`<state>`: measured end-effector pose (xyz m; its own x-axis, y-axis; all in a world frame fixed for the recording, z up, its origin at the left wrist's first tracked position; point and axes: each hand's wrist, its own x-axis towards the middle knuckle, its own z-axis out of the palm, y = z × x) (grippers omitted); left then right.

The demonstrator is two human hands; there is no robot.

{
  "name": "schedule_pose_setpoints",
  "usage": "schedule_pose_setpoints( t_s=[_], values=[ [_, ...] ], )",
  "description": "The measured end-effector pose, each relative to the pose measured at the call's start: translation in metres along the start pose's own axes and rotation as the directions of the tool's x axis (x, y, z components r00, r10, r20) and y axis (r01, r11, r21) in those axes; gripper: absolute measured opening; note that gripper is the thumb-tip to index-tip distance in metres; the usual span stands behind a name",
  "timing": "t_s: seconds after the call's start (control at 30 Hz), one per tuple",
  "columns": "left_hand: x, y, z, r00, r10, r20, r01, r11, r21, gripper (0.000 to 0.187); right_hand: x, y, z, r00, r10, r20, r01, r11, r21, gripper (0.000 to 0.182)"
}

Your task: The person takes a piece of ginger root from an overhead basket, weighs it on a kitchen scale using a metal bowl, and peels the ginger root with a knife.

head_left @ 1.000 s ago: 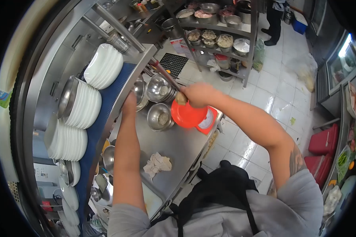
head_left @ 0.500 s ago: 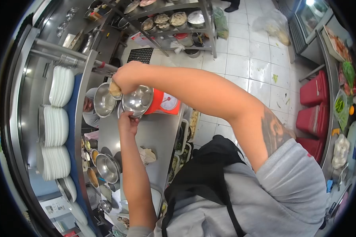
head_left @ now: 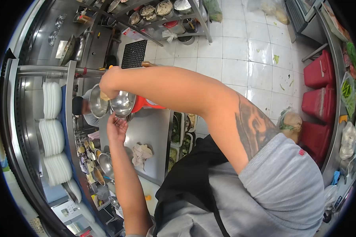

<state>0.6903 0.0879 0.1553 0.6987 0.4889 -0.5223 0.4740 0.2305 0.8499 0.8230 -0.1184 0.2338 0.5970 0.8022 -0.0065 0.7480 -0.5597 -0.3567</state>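
A shiny metal bowl [head_left: 124, 103] is at the far end of the steel counter [head_left: 150, 128], beside a red scale [head_left: 140, 103] partly covered by my right forearm. My left hand [head_left: 117, 128] pinches the bowl's near rim, its other fingers loosely curled. My right hand [head_left: 110, 81] is closed above the bowl's far-left side. Something tan [head_left: 104, 96] shows beneath its fingers; I cannot make out what it is. A second metal bowl [head_left: 98, 102] is just left of the first.
A crumpled cloth [head_left: 141, 155] lies on the counter. Stacked white plates [head_left: 51, 136] fill the left shelf, with a co-worker [head_left: 83, 106] beyond it. Containers of greens [head_left: 174, 152] line the counter's right edge. Red bins [head_left: 318, 104] stand at right.
My view has shifted, so the hands and bowls appear farther left. My left hand's fingers look looser at the rim. My right hand remains over the bowls.
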Motion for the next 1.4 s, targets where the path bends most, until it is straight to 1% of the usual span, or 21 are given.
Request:
schedule_pose_setpoints(
  t_s=[0.13, 0.23, 0.3, 0.33, 0.43, 0.53, 0.57, 0.63, 0.7, 0.73, 0.83, 0.87, 0.93, 1.03, 1.1, 1.13, 1.17, 1.2, 1.3, 1.37, 1.4],
  values=[
    [-0.005, 0.002, -0.008, 1.000, 0.003, 0.011, -0.003, 0.999, 0.037, 0.029, -0.001, 0.002, 0.001, 1.000, -0.006, -0.001, 0.006, 1.000, 0.025, 0.034],
    [-0.007, 0.000, -0.004, 0.999, 0.017, 0.045, -0.018, 0.999, 0.033, 0.027, 0.005, -0.003, 0.010, 1.000, 0.006, 0.018, -0.006, 1.000, -0.013, 0.034],
    [-0.006, -0.002, 0.003, 0.996, 0.039, 0.077, -0.040, 0.999, 0.014, 0.025, 0.024, -0.011, 0.021, 0.993, 0.059, 0.101, -0.043, 0.987, -0.152, 0.032],
    [-0.009, -0.003, 0.008, 0.997, 0.050, 0.064, -0.051, 0.999, 0.011, 0.024, 0.030, -0.016, 0.025, 0.986, 0.088, 0.139, -0.055, 0.973, -0.223, 0.031],
    [-0.012, -0.003, 0.017, 0.996, 0.076, 0.036, -0.076, 0.997, 0.008, 0.021, 0.042, -0.023, 0.042, 0.946, 0.163, 0.281, -0.116, 0.977, -0.178, 0.027],
    [-0.002, -0.006, 0.014, 0.996, 0.081, 0.035, -0.082, 0.997, 0.018, 0.019, 0.069, -0.026, 0.064, 0.912, 0.248, 0.326, -0.171, 0.954, -0.247, 0.028],
    [0.001, -0.007, 0.012, 0.996, 0.082, 0.037, -0.082, 0.996, 0.016, 0.019, 0.070, -0.029, 0.068, 0.938, 0.195, 0.285, -0.104, 0.947, -0.305, 0.029],
    [0.004, -0.008, 0.009, 0.996, 0.077, 0.046, -0.078, 0.997, 0.013, 0.018, 0.044, -0.031, 0.062, 0.975, 0.079, 0.210, 0.017, 0.907, -0.421, 0.029],
    [0.005, -0.008, 0.009, 0.996, 0.067, 0.060, -0.068, 0.998, 0.011, 0.017, 0.016, -0.017, 0.053, 0.997, -0.065, 0.053, 0.077, 0.959, -0.274, 0.035],
    [0.005, -0.008, 0.008, 0.996, 0.065, 0.053, -0.066, 0.998, 0.021, 0.016, 0.008, -0.011, 0.045, 0.991, -0.126, -0.035, 0.116, 0.973, -0.202, 0.038],
    [0.005, -0.010, 0.009, 0.997, 0.055, 0.050, -0.057, 0.998, 0.040, 0.015, -0.001, -0.007, 0.003, 0.995, -0.079, 0.061, 0.087, 0.987, -0.139, 0.030],
    [0.004, -0.011, 0.007, 0.997, 0.049, 0.055, -0.052, 0.998, 0.039, 0.015, -0.002, -0.004, -0.009, 0.994, -0.095, 0.053, 0.100, 0.990, -0.103, 0.031],
    [0.003, -0.012, 0.003, 0.997, 0.042, 0.057, -0.044, 0.998, 0.043, 0.017, -0.005, 0.002, -0.031, 0.991, -0.128, 0.035, 0.129, 0.991, -0.030, 0.034],
    [0.003, -0.012, -0.002, 0.998, 0.041, 0.045, -0.043, 0.998, 0.054, 0.020, -0.029, 0.007, -0.059, 0.989, -0.138, -0.049, 0.138, 0.990, -0.013, 0.035],
    [0.002, -0.010, -0.005, 0.999, 0.045, 0.022, -0.046, 0.997, 0.058, 0.023, -0.050, 0.011, -0.074, 0.990, -0.115, -0.086, 0.119, 0.992, 0.041, 0.034],
    [0.002, -0.009, -0.007, 0.998, 0.065, -0.006, -0.064, 0.996, 0.065, 0.023, -0.059, 0.013, -0.078, 0.989, -0.102, -0.104, 0.109, 0.992, 0.069, 0.033],
    [0.002, -0.008, -0.010, 0.996, 0.084, -0.035, -0.082, 0.994, 0.071, 0.023, -0.064, 0.017, -0.079, 0.982, -0.120, -0.147, 0.131, 0.989, 0.070, 0.031],
    [0.002, -0.006, -0.013, 0.993, 0.104, -0.063, -0.099, 0.992, 0.078, 0.024, -0.064, 0.020, -0.080, 0.983, -0.106, -0.150, 0.118, 0.990, 0.079, 0.031],
    [0.004, 0.006, -0.018, 0.951, 0.258, -0.171, -0.232, 0.960, 0.155, 0.021, -0.067, 0.028, -0.079, 0.983, -0.075, -0.169, 0.093, 0.990, 0.106, 0.031],
    [0.007, 0.016, -0.017, 0.873, 0.462, -0.156, -0.396, 0.858, 0.327, 0.018, -0.072, 0.034, -0.076, 0.977, -0.068, -0.201, 0.093, 0.988, 0.120, 0.033],
    [0.004, 0.020, -0.012, 0.820, 0.556, -0.134, -0.466, 0.785, 0.407, 0.017, -0.073, 0.036, -0.075, 0.980, -0.058, -0.190, 0.084, 0.987, 0.137, 0.033]
  ],
)
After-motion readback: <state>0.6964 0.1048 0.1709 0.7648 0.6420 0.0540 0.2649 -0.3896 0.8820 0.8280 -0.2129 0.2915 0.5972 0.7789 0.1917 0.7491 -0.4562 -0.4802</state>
